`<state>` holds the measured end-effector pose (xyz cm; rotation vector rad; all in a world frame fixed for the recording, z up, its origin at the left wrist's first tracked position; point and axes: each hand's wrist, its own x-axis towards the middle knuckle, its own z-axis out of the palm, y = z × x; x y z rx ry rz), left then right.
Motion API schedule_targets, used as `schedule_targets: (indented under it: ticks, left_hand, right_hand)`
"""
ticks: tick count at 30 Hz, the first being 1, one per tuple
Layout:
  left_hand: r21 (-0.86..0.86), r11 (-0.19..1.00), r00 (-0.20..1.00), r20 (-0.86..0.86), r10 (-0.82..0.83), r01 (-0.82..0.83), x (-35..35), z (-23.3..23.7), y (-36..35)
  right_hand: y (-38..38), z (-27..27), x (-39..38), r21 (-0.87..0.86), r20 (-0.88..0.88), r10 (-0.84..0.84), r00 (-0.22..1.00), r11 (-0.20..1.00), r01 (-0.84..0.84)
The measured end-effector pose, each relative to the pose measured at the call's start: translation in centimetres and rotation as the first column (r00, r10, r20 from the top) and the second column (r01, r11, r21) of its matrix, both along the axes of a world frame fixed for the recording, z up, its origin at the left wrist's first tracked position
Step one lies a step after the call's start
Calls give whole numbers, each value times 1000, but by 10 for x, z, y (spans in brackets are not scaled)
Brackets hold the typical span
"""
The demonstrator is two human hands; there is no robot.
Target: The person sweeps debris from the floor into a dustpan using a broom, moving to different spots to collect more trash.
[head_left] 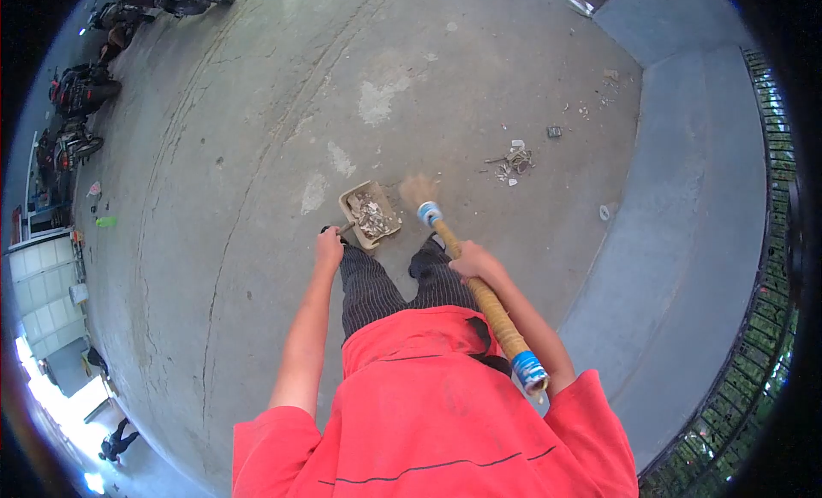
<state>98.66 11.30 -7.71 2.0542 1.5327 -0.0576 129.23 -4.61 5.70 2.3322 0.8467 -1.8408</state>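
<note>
A beige dustpan (396,226) with pale scraps and debris in it rests on the concrete floor in front of my feet. My left hand (329,248) is closed on its handle at the pan's left side. My right hand (477,262) is wrapped round the yellow-brown wound handle of a broom (497,314), which has blue and white bands near both ends. The broom's bristles (419,190) are blurred and lie just right of the dustpan, close to its edge.
Scattered debris (517,161) and a small dark object (554,131) lie on the floor to the right. A blue-grey wall (659,215) and a railing (766,275) run along the right. Motorcycles (81,91) stand at the upper left; a person (117,441) is at the lower left.
</note>
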Motion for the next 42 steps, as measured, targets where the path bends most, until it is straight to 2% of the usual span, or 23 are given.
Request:
schedule_targets:
  ticks: [2,3,5,6,8,10,12,13,15,16,18,20,22,26,28,29,31,32,34,35,37,42]
  left_hand:
    - [35,999,999,37,-12,11,-2,-7,-2]
    - [39,999,999,39,-16,14,-1,-4,-3]
    - [21,1000,1000,13,16,-16,1,2,-6]
    - [27,1000,1000,13,14,-15,0,4,-7]
    - [20,1000,1000,20,5,-5,-4,3,-8]
    - [16,1000,1000,15,7,-7,-11,2,-7]
    - [8,1000,1000,13,7,-7,-18,-2,-5]
    - [2,1000,999,31,21,-21,-21,-4,-5]
    - [-7,999,998,50,36,-36,-21,-3,-5]
    - [15,999,998,54,36,-37,-21,0,-4]
    - [32,999,998,59,37,-39,-19,2,-4]
    - [9,999,998,62,30,-31,-18,-1,-1]
    - [18,999,999,43,31,-32,-13,0,-1]
    - [53,999,999,47,12,-14,-4,-1,-2]
    - [29,999,999,36,21,-22,2,1,-3]
    - [4,1000,999,21,31,-31,3,3,-3]
    - [23,1000,1000,18,19,-20,2,0,-5]
    - [41,999,1000,20,7,-8,3,-2,-6]
    - [28,1000,1000,17,2,-3,3,-2,-6]
    - [16,1000,1000,9,2,-2,1,-1,-5]
    - [21,1000,1000,9,19,-19,-3,-3,-6]
    - [9,1000,999,31,14,-15,-10,3,-7]
  right_hand:
    - [-2,13,-17,63,-113,67,991,996,-60]
    - [-2,17,-21,68,-111,64,992,996,-57]
    - [0,24,-26,64,-256,52,965,997,-37]
    - [-3,21,-29,71,-255,53,965,997,-36]
    - [-12,9,-31,67,-376,-10,926,997,38]
    - [-17,15,-26,78,-374,-23,927,995,56]
    - [-24,28,-14,56,-359,-148,921,982,180]
    - [-26,37,-6,55,-358,-150,922,982,181]
    - [-30,51,11,25,-295,-262,919,959,281]
    - [-34,49,18,22,-293,-263,919,959,281]
    - [-41,43,33,100,-157,-288,945,947,305]
    - [-40,37,44,133,-106,-264,959,952,277]
    - [-32,38,47,153,113,-235,965,964,217]
    - [-17,22,45,165,181,-193,964,973,164]
    - [-10,11,39,86,103,-118,988,990,109]
    - [-8,6,32,87,101,-117,988,990,108]
    - [-8,4,10,78,-22,13,1000,997,-11]
    - [-10,5,-2,77,-21,11,1000,997,-9]
    - [-13,10,-20,123,-174,68,982,991,-47]
    - [-15,11,-23,127,-173,70,982,991,-48]
    - [-17,14,-28,104,-304,8,953,994,25]
    - [-33,42,-24,116,-278,-19,960,992,54]
